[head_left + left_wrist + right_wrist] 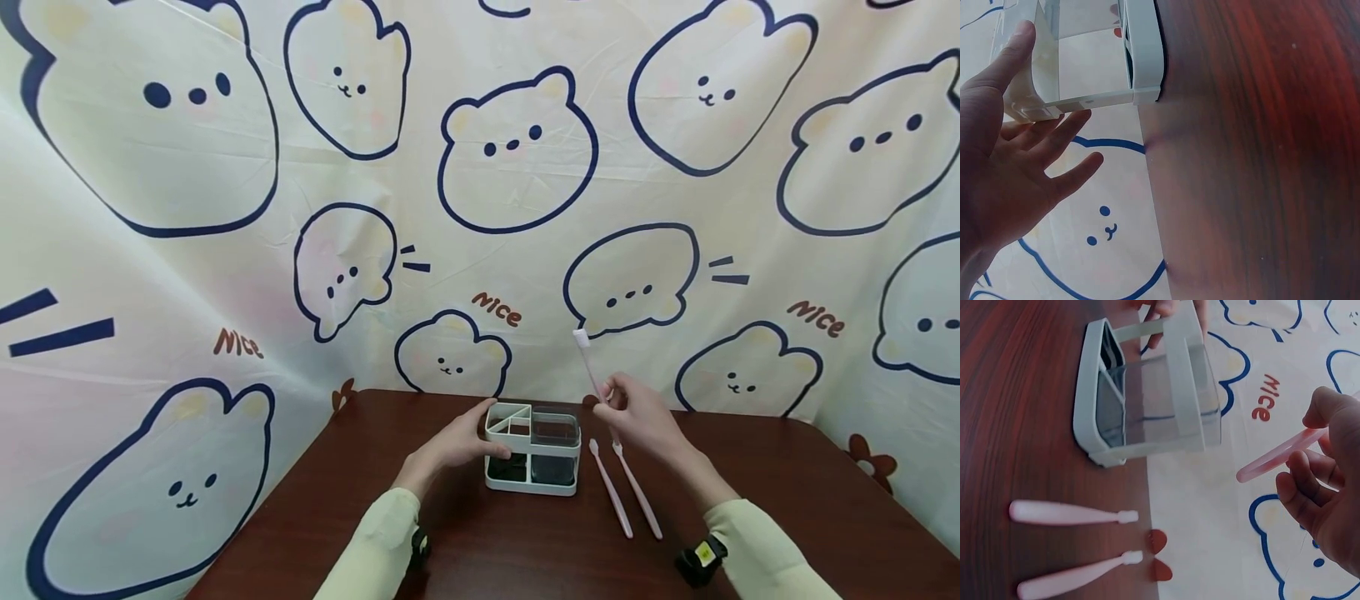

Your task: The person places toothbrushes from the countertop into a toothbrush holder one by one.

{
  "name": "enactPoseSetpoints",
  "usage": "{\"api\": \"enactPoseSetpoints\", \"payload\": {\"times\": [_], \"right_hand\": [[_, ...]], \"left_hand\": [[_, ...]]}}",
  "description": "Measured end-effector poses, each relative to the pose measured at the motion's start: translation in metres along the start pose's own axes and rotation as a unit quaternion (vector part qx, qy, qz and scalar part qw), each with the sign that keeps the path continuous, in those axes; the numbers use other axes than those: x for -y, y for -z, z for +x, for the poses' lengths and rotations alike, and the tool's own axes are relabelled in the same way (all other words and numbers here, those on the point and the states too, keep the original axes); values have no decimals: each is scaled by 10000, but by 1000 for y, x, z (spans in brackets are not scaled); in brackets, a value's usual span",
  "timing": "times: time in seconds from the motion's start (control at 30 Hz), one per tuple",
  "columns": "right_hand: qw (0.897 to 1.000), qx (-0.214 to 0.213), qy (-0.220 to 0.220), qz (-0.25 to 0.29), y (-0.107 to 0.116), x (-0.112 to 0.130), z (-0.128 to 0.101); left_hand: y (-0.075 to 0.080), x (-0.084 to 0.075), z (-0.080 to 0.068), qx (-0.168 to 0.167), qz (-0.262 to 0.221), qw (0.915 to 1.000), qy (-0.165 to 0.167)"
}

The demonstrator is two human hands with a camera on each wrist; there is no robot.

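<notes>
A white caddy (pixel 532 452) with clear walls and several compartments stands on the dark wooden table (pixel 787 508). My left hand (pixel 459 442) rests against its left end, thumb on the top rim and fingers straight along the side; the left wrist view shows that hand (pixel 1016 169) spread beside the caddy (pixel 1141 56). Just right of the caddy, my right hand (pixel 636 412) pinches a pink toothbrush (pixel 588 367) by its handle, bristle head pointing up. In the right wrist view the held toothbrush (pixel 1272 459) hangs beyond the caddy (pixel 1147 394).
Two more pink toothbrushes (pixel 611 490) (pixel 639 493) lie side by side on the table right of the caddy, also seen as toothbrushes (pixel 1063 512) (pixel 1072 578) from the right wrist. A cartoon-bear cloth (pixel 510 167) hangs behind and drapes around the table edges.
</notes>
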State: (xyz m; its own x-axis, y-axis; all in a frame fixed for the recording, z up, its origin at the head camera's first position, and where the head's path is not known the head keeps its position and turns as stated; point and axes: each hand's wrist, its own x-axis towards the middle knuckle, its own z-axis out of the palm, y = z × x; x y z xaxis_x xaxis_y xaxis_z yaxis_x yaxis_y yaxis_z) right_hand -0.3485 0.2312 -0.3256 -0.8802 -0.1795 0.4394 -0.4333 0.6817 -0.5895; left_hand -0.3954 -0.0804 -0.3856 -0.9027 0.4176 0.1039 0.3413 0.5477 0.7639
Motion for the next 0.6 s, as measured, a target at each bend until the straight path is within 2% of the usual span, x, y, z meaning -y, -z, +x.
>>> {"api": "enactPoseSetpoints", "payload": {"times": [0.2,0.6], "right_hand": [[9993,187,45,328,-4,17,8],[9994,48,269,196,-14,37,18]], "left_hand": [[0,-2,-1,27,-6,10000,18],[0,1,1,6,-51,10000,-20]]}}
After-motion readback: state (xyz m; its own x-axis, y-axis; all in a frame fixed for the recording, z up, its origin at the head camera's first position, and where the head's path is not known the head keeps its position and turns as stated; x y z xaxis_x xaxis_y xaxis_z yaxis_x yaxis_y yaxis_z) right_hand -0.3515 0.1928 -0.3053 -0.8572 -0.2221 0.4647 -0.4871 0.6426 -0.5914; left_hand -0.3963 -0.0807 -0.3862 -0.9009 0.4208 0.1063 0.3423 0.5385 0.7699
